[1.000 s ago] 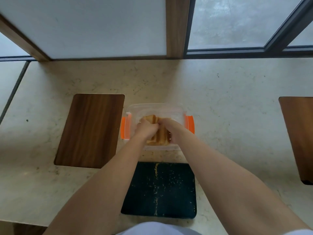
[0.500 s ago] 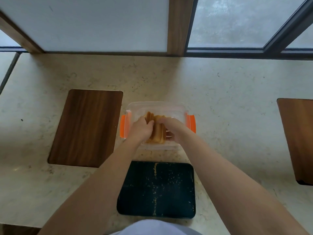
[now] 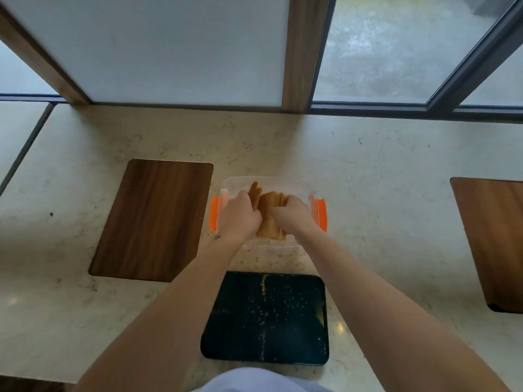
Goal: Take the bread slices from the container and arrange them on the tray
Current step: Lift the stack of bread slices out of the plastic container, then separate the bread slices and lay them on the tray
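A clear plastic container [image 3: 285, 183] with orange side clips sits in the middle of the counter. Inside it stands a bundle of golden-brown bread slices [image 3: 270, 205], upright on their edges. My left hand [image 3: 239, 216] presses the left side of the bundle and my right hand [image 3: 291, 213] grips its right side, so the slices are squeezed between both hands. The lower part of the bread is hidden behind my fingers. A black rectangular tray [image 3: 266, 318], dusted with crumbs and bare of bread, lies just in front of the container.
A dark wooden board [image 3: 152, 219] is set in the counter to the left of the container. Another wooden board [image 3: 492, 241] is at the right edge. A window frame and wall run along the back of the pale stone counter [image 3: 368, 171].
Both hands have tightened around the bread bundle, which now stands more upright in the container. The camera view has shifted slightly.
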Demonstrator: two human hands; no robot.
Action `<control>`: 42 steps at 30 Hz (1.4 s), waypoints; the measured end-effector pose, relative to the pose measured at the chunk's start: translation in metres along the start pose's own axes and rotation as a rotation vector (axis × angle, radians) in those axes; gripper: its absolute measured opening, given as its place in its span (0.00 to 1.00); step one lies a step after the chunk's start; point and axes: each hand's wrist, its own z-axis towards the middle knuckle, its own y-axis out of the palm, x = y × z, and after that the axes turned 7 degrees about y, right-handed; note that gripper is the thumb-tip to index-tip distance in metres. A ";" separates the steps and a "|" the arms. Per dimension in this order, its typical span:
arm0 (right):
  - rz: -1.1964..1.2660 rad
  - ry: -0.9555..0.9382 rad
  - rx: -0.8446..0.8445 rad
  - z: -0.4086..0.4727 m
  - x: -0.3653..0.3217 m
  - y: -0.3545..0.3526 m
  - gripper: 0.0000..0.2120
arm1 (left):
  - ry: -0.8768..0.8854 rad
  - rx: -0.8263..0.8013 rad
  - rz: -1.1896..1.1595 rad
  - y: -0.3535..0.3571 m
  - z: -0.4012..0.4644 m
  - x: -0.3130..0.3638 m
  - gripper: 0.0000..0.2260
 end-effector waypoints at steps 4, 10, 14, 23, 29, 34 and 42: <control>0.063 -0.144 0.077 -0.041 -0.002 -0.022 0.07 | 0.105 0.100 -0.105 -0.023 -0.025 0.007 0.10; 0.146 -0.312 0.104 -0.117 0.000 -0.046 0.11 | 0.211 0.197 -0.399 -0.063 -0.083 0.018 0.07; 0.148 -0.351 0.112 -0.155 0.015 -0.045 0.12 | 0.219 0.146 -0.469 -0.075 -0.122 0.009 0.04; 0.105 -0.105 -0.103 -0.166 0.114 0.025 0.09 | 0.008 -0.078 -0.508 -0.001 -0.195 -0.066 0.11; -0.081 0.046 -0.114 -0.154 0.164 0.080 0.07 | -0.152 -0.205 -0.402 0.053 -0.226 -0.109 0.14; -0.124 0.072 -0.139 -0.147 0.163 0.104 0.10 | -0.155 -0.197 -0.341 0.064 -0.229 -0.117 0.10; -0.167 0.089 -0.081 -0.139 0.141 0.115 0.13 | -0.170 -0.165 -0.386 0.063 -0.216 -0.118 0.06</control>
